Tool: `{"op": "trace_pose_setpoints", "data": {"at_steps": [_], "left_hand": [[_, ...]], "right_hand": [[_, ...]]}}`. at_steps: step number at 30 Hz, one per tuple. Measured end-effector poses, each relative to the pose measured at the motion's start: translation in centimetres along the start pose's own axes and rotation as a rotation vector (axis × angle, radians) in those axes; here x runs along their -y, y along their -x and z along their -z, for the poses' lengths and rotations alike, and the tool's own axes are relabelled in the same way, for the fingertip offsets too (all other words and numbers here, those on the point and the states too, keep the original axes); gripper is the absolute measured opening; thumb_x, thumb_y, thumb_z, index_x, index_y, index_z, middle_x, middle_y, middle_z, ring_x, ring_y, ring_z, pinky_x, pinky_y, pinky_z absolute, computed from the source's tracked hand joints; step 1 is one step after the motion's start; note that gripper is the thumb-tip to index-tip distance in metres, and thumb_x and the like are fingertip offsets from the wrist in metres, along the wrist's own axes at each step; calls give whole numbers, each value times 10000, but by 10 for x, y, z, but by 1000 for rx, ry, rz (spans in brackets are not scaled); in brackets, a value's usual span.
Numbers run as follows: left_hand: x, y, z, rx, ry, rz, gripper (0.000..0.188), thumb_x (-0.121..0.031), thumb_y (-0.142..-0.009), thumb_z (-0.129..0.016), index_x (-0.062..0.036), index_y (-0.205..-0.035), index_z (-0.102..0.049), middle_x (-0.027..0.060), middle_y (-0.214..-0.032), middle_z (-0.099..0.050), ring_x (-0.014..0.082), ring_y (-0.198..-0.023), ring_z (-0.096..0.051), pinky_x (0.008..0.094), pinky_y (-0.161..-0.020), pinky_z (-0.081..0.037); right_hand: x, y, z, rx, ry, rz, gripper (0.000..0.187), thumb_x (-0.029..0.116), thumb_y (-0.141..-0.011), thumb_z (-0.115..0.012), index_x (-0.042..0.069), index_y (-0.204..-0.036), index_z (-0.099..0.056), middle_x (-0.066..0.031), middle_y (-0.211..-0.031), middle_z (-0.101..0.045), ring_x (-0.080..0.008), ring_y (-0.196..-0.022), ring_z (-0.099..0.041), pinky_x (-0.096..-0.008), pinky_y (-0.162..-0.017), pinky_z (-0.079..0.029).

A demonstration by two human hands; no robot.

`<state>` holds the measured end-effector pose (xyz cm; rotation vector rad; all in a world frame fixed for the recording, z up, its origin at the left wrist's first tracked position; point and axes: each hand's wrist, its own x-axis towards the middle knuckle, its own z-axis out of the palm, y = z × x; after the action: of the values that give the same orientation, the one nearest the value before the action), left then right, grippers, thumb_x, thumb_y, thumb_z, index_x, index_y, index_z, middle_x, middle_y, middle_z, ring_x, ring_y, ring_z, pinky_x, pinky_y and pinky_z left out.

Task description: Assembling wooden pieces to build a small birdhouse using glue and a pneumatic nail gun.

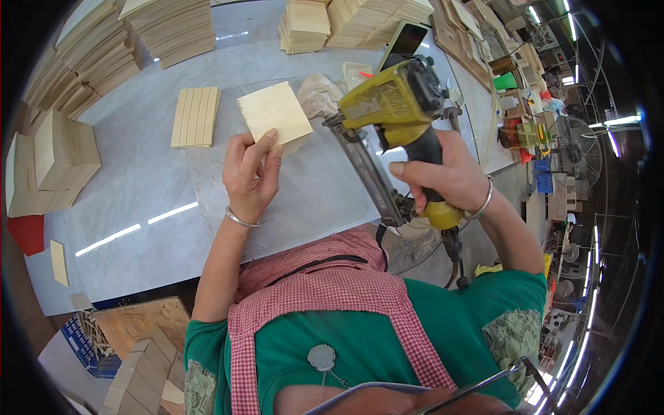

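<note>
My left hand (252,169) pinches the lower edge of a square, pale wooden board (275,111), tilted up above the grey table. In my right hand (453,169) is a yellow and black pneumatic nail gun (391,104), my fingers wrapped round its dark grip. The gun's nose points toward the board but stays apart from it. Left of the board lies a grooved wooden panel (196,117) made of several strips. A crumpled whitish cloth (320,95) rests on the table between the board and the gun.
Tall stacks of thin wooden boards (169,31) stand along the table's far and left sides. A phone (404,43) leans near the back, beside a small clear container (355,75). From the gun's base a hose (454,266) hangs past the table (152,221). Wooden blocks (142,370) sit lower left.
</note>
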<state>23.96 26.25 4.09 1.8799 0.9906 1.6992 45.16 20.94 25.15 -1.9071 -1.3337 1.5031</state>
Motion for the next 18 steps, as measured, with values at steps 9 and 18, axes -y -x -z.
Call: {"op": "trace_pose_setpoints", "data": {"at_steps": [9, 18], "left_hand": [[0, -1, 2, 13, -40, -61, 282, 35, -786, -683, -23, -1060, -652, 84, -863, -552, 83, -570, -472, 210, -472, -397], [0, 1, 2, 26, -42, -52, 297, 46, -779, -683, -30, -1064, -650, 88, -870, -555, 82, -567, -464, 206, -471, -390]], "right_hand": [[11, -4, -10, 53, 51, -24, 272, 182, -818, -665, -58, -895, -562, -51, -561, -577, -101, -448, -564, -249, -425, -441], [14, -4, -12, 57, 100, -24, 288, 179, -817, -661, -63, -932, -557, -47, -559, -576, -100, -443, -561, -251, -422, -439]]}}
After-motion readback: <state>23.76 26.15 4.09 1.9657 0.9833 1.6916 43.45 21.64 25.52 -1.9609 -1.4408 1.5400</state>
